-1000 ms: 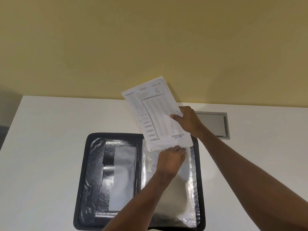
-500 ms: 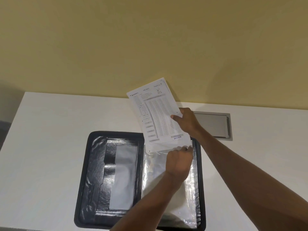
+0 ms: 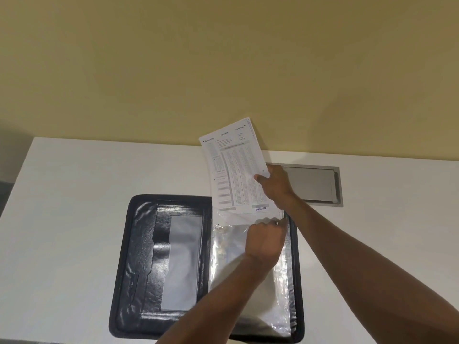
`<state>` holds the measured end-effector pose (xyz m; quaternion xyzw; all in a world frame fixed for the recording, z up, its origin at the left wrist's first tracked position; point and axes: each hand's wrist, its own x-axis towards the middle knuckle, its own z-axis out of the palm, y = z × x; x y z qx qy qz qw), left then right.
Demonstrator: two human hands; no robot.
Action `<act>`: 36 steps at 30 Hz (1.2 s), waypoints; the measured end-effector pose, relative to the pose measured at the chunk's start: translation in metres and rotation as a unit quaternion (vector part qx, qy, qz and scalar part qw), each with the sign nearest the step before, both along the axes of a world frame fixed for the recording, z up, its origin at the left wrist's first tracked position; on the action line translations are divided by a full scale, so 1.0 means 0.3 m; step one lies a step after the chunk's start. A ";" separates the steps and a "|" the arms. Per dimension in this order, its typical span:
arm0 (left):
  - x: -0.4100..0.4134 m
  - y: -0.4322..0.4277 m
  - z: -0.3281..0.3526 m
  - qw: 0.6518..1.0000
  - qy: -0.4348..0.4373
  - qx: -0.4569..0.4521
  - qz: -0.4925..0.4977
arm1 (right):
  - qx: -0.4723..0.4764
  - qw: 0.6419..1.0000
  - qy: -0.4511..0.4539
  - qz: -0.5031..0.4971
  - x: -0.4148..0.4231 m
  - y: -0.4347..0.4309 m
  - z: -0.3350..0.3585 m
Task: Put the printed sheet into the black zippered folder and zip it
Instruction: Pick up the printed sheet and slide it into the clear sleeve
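One printed sheet, pinched by the right hand, enters one open black folder; left hand grips its clear sleeve, fingertips hidden.

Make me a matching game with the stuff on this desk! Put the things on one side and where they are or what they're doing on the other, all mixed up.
Things:
1. sheet
2. folder
3. left hand
4. grey plate

Places or states:
A. lying open on the white desk
B. set flush into the desk by the wall
C. held up, tilted, its bottom edge at the clear sleeve
D. pinching the top of the clear sleeve

Pairs: 1-C, 2-A, 3-D, 4-B. The right hand grips the sheet by its right edge.
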<state>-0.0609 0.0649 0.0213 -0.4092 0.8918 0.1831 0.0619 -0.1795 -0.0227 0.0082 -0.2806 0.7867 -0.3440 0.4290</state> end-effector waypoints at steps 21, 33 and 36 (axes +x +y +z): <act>0.024 -0.028 -0.020 0.974 0.046 -0.133 -0.177 | 0.073 0.995 -0.033 -0.052 -0.001 0.024 -0.030; 0.067 -0.064 -0.087 0.951 0.069 -0.183 -0.241 | 0.085 0.992 -0.067 -0.067 -0.004 0.042 -0.056; 0.064 -0.067 -0.098 0.951 0.098 -0.197 -0.218 | 0.088 0.989 -0.092 -0.070 -0.008 0.054 -0.053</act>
